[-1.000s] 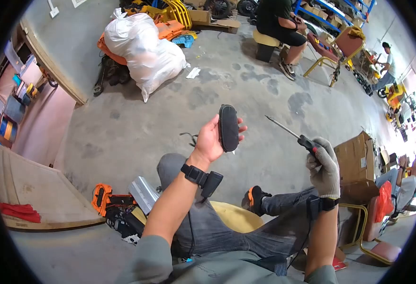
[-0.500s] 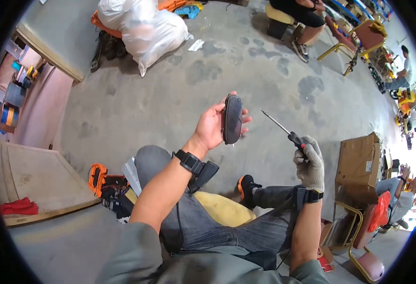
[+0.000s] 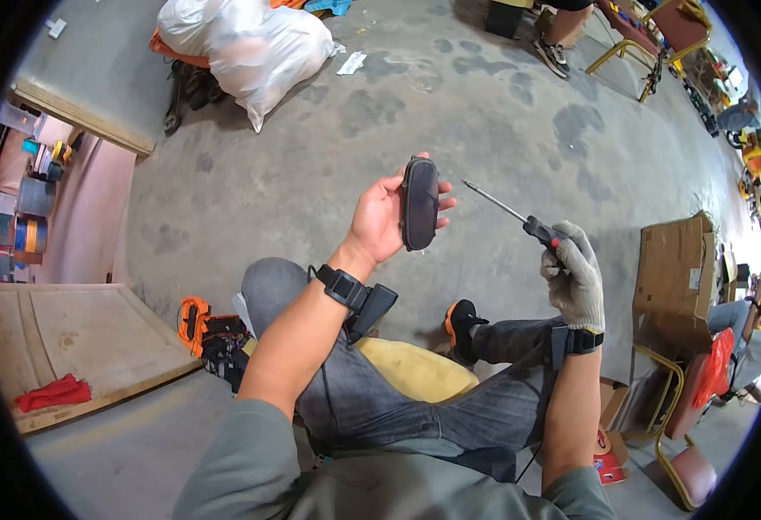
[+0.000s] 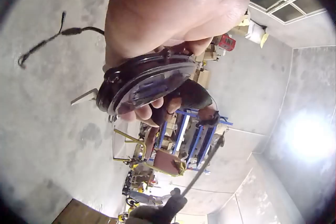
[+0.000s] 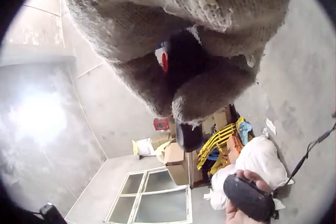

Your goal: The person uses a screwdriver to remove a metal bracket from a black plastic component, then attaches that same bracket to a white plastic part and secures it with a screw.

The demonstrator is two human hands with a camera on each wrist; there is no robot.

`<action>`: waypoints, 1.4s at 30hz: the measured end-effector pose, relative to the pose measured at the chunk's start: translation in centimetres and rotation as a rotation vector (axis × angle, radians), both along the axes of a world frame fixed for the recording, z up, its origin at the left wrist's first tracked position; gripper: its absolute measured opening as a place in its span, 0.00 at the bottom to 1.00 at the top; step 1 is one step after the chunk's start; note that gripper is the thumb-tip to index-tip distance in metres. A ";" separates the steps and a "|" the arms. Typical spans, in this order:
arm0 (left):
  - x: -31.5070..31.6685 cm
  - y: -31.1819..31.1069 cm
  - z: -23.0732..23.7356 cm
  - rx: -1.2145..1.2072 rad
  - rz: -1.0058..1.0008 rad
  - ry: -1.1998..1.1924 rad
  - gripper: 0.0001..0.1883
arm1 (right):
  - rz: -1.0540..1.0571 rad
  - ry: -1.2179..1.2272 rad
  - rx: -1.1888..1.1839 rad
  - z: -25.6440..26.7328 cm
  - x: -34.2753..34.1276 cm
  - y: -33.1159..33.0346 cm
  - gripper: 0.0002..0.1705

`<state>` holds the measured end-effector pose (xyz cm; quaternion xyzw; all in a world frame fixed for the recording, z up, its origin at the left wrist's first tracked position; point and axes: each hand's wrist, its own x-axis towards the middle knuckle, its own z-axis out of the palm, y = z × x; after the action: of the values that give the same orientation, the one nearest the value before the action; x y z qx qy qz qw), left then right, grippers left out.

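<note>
A black oval device (image 3: 419,204) with a smooth dark face lies in my bare left hand (image 3: 378,217), thumb along one edge and fingertips showing past the other. In the left wrist view the device (image 4: 149,85) has a layered rim, and a short cable hangs near it. My right hand (image 3: 576,277), in a knit glove, grips a screwdriver (image 3: 532,227) by its black and red handle. Its metal shaft points up and left, the tip apart from the device. The right wrist view shows the gloved fingers (image 5: 210,92) curled round the handle.
White bags (image 3: 263,61) lie on the floor at upper left. A cardboard box (image 3: 671,269) and chairs stand at the right. By the left knee are orange and black items (image 3: 194,325); a red cloth (image 3: 54,393) lies on a wooden panel (image 3: 94,334).
The head view has tilted down. Both hands have shifted slightly up in view, still holding the device and the screwdriver, and the screwdriver tip is nearer the device.
</note>
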<state>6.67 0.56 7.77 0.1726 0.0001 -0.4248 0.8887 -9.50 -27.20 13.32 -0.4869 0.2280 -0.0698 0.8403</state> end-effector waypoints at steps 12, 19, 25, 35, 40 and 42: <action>-3.8 0.9 1.0 0.185 -0.029 -0.189 0.27 | -0.021 0.000 -0.041 1.1 -4.0 1.5 0.21; -5.2 1.7 0.2 0.282 -0.039 -0.274 0.28 | 0.006 0.044 -0.107 0.7 -3.9 1.7 0.20; -5.0 1.5 0.0 0.303 -0.068 -0.275 0.29 | -0.001 0.077 -0.158 0.8 -3.7 1.7 0.20; -4.9 0.6 -0.2 0.146 -0.114 -0.201 0.27 | -0.041 0.070 -0.133 0.5 -3.6 1.6 0.21; -4.8 0.7 -0.3 0.133 -0.135 -0.191 0.26 | -0.022 0.085 -0.127 0.6 -3.7 1.5 0.22; -4.8 0.7 -0.3 0.147 -0.135 -0.186 0.26 | -0.018 0.094 -0.127 0.6 -3.8 1.4 0.22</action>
<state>1.88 1.26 7.51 0.2757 -0.0627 -0.4645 0.8393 -13.29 -25.81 13.93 -0.5399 0.2667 -0.0687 0.7954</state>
